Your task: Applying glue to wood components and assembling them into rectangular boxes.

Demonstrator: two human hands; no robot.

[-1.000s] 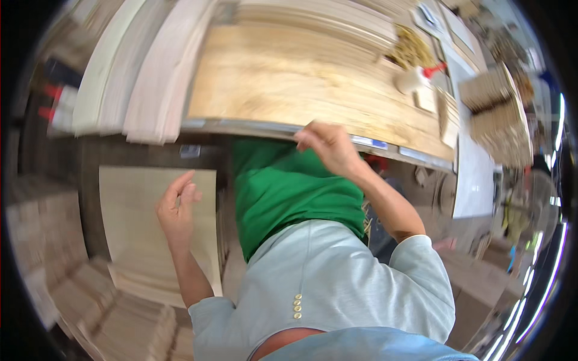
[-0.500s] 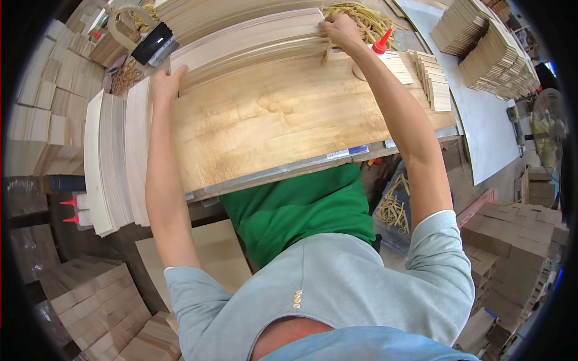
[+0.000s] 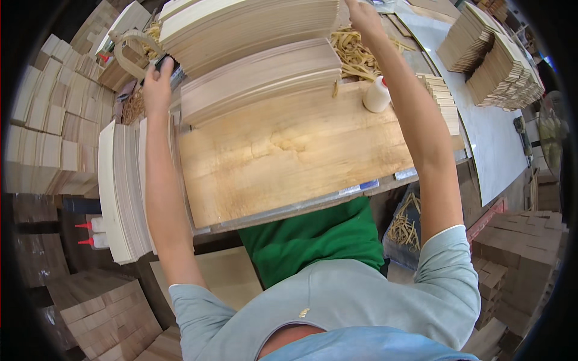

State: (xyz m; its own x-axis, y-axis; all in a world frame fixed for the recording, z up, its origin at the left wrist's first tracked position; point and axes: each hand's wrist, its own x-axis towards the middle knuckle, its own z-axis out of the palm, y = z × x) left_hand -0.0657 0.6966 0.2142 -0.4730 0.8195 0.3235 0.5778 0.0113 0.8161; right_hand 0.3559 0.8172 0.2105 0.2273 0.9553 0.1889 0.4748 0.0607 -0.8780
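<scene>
Both my arms reach forward across a light plywood board [image 3: 289, 156]. At the upper left, my left hand [image 3: 158, 90] overlaps a black object [image 3: 173, 62] beside the far stack; thumb and fingers stand apart, and no held thing shows. My right hand [image 3: 365, 19] is at the top edge, near the right end of the far stack of thin wooden boards [image 3: 253, 36]; its fingertips are partly cut off. Between that stack and the plywood lies a lower stack of thin boards [image 3: 259, 78], touched by neither hand.
A white glue bottle [image 3: 377, 96] stands beside my right forearm. Yellowish bands [image 3: 355, 54] lie behind it. More thin boards [image 3: 123, 192] stand along the left edge, near two red-tipped bottles [image 3: 93, 233]. Stacked wooden pieces [image 3: 494, 57] rest on a pale sheet at right.
Both hands have left the ends of the lower stack and moved farther forward, the left toward the black object, the right toward the far stack. The view has tilted, showing more of the far stack.
</scene>
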